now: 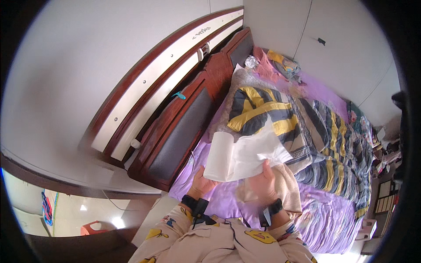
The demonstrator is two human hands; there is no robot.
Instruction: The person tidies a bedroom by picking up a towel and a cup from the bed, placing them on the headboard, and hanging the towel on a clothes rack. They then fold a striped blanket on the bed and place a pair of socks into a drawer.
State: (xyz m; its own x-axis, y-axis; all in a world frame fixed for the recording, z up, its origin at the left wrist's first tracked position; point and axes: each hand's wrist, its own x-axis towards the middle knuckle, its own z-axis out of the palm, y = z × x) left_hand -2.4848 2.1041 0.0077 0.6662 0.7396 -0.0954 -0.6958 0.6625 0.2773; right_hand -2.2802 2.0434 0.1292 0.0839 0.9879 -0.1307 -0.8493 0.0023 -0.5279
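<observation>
My left hand (202,183) supports the lower end of a white roll (219,157) of thin, soft-looking sheet, perhaps paper towel, its fingers partly hidden beneath. From the roll a loose white sheet (254,155) stretches to the right, creased, with an uneven, pointed upper edge. My right hand (264,182) pinches this sheet near its lower right part, thumb on top. Both hands are in front of my body, above the near side of a bed. A beige cloth (287,188) lies just beyond and beside my right hand.
The bed has a purple sheet (324,215) and a rumpled black, yellow and grey striped blanket (337,171). A striped pillow (258,109) lies near the dark red wooden headboard (184,127). A red stool (93,228) stands on the floor at lower left.
</observation>
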